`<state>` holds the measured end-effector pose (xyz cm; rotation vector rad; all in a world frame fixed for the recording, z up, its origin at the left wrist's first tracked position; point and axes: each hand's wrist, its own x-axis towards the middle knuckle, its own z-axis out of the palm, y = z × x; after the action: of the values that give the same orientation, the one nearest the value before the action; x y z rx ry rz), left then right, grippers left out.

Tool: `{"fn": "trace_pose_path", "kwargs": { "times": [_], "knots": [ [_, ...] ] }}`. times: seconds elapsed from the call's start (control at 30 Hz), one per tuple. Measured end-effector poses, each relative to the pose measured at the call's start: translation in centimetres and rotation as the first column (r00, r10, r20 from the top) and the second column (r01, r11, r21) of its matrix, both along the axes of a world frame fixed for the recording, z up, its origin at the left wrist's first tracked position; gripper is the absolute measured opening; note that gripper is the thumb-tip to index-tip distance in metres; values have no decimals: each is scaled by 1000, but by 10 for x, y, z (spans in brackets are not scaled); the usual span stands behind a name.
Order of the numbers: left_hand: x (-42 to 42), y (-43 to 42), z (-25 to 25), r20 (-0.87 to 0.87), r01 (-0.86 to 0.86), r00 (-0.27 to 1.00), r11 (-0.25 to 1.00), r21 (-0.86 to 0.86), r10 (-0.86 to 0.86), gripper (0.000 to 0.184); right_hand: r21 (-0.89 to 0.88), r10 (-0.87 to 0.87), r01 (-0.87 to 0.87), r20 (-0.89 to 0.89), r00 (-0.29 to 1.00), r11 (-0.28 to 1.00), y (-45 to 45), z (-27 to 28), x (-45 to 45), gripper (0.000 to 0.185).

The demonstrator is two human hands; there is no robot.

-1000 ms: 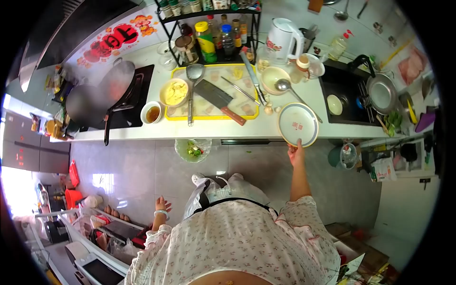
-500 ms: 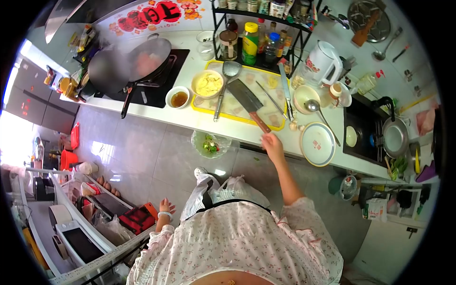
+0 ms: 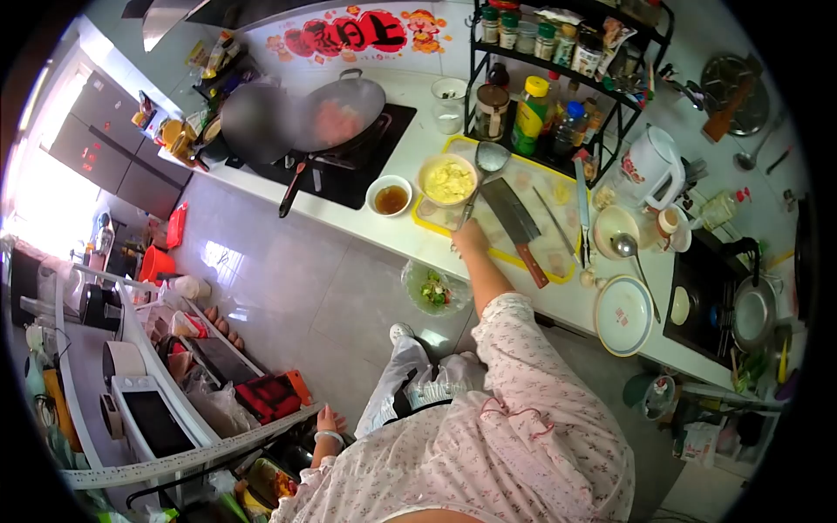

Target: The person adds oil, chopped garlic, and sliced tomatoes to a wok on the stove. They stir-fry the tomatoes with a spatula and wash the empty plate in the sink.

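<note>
While the left hand [image 3: 330, 422] hangs open, the right hand [image 3: 471, 238] is at the near handle end of the spatula [image 3: 492, 158], its grip unclear to me; the blade lies beyond, beside the bowl [image 3: 448, 180]

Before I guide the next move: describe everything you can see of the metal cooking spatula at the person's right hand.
The grey metal cooking spatula has a broad, rounded head and a slim, straight handle. It lies over the yellow-edged cutting board, head towards the wall, between the round pale bowl of yellow food and the broad-bladed cleaver with a brown handle. The right hand covers the handle's near end; its grip is unclear, as is any contact with the bowl.
</note>
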<state>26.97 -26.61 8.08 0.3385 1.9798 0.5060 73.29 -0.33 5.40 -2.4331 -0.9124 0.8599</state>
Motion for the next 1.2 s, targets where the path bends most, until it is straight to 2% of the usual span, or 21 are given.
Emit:
{"fn": "trace_pose_path", "kwargs": {
  "times": [0.03,0.07,0.1,0.17,0.2,0.3,0.33,0.37,0.43,0.5,0.53,0.57,0.7,0.77,0.83,0.97,1.03,1.1,1.17,1.2],
  "knots": [
    [-3,-6,-2,-9,-13,1000,999,-30,13,47,-15,-27,25,-105,994,1000,-2,1,3,41],
    [-5,-13,-4,-16,-21,1000,998,-55,20,47,-36,-59,52,-205,977,998,-9,25,4,38],
    [-7,-18,-6,-18,-29,999,997,-76,28,47,-41,-51,43,-202,978,998,-10,23,7,38],
    [-10,-23,-9,-26,-40,999,994,-106,37,47,-77,38,-73,-384,923,994,-9,22,22,36],
    [-11,-24,-11,-28,-38,999,993,-114,35,46,-76,40,-74,-380,924,994,-8,23,26,36],
    [-10,-16,-11,-32,-26,999,992,-121,22,46,14,92,-91,-113,989,996,-5,25,34,34],
    [-8,-11,-11,-32,-17,999,993,-113,14,46,14,94,-93,-110,989,996,-6,20,39,34],
    [-5,-7,-10,-34,-7,999,995,-104,4,46,212,7,59,-297,955,975,-8,18,44,31],
    [3,3,-5,-35,13,999,997,-81,-16,46,366,-27,229,-480,877,902,-14,14,53,29],
    [11,11,0,-39,40,998,997,-62,-43,45,335,25,451,-824,566,827,-31,31,56,20],
    [13,15,1,-41,52,998,997,-59,-55,45,330,112,462,-892,437,823,-35,25,62,13],
    [14,18,2,-45,60,997,996,-59,-62,45,334,122,448,-890,438,829,-39,26,66,13],
    [14,26,0,-46,90,994,990,-105,-95,43,373,76,512,-857,509,774,-69,41,67,16],
    [14,33,-3,-52,75,995,992,-97,-80,43,441,114,395,-770,627,806,-94,41,69,16],
    [12,41,-9,-47,76,996,992,-102,-81,43,458,134,313,-714,688,832,-118,73,60,17],
    [5,62,-17,-26,115,993,985,-129,-119,44,452,129,247,-652,747,857,-107,120,59,11],
    [2,82,-20,-17,138,990,983,-123,-142,44,498,242,36,-482,842,867,-71,155,54,12],
    [-3,104,-22,4,158,987,984,-80,-158,44,542,393,-210,-248,885,814,-21,176,45,14],
    [-12,125,-24,39,190,981,981,-36,-189,44,644,473,-479,199,858,597,43,184,25,16],
    [-18,135,-22,56,207,977,978,-23,-205,44,571,500,-516,202,842,638,79,183,18,18]
  ]
}}
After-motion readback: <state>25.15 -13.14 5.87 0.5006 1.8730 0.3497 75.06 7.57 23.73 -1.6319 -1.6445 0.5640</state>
